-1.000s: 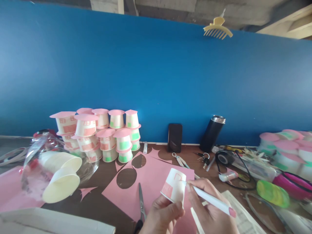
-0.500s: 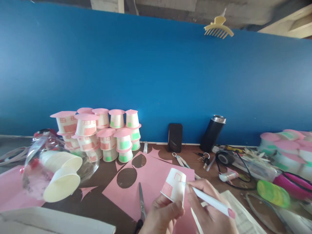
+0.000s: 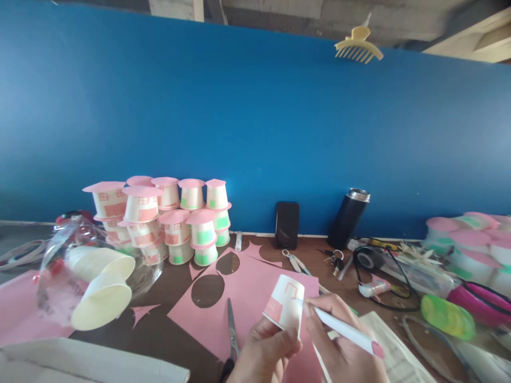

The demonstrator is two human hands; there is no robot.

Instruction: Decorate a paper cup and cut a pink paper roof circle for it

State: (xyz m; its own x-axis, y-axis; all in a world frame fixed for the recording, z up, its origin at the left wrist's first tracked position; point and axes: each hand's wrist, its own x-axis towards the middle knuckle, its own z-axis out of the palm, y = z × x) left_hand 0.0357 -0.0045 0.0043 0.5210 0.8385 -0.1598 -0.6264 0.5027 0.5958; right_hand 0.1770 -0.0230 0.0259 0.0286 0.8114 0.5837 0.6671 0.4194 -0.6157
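A small white paper cup (image 3: 286,301) is gripped near its rim by my left hand (image 3: 268,348), bottom end up and tilted. On its side are a filled pink patch and a pink window outline. My right hand (image 3: 343,346) is closed round a white marker (image 3: 345,330) with a pink end, its tip at the cup's side by the outline. Below lies a pink paper sheet (image 3: 255,287) with round holes cut in it. Scissors (image 3: 232,330) rest on the sheet, left of my left hand, their handles partly hidden.
Decorated cups with pink paper tops (image 3: 175,229) stand stacked at the left back. Plain cups (image 3: 104,298) lie in a clear plastic bag. A phone (image 3: 286,226) and black bottle (image 3: 349,218) lean at the blue wall. Keys (image 3: 337,260), cables and a pink pouch (image 3: 479,303) lie right.
Little differs: the marker and my right hand have shifted very slightly against the cup. The cup and my left hand stay in place.
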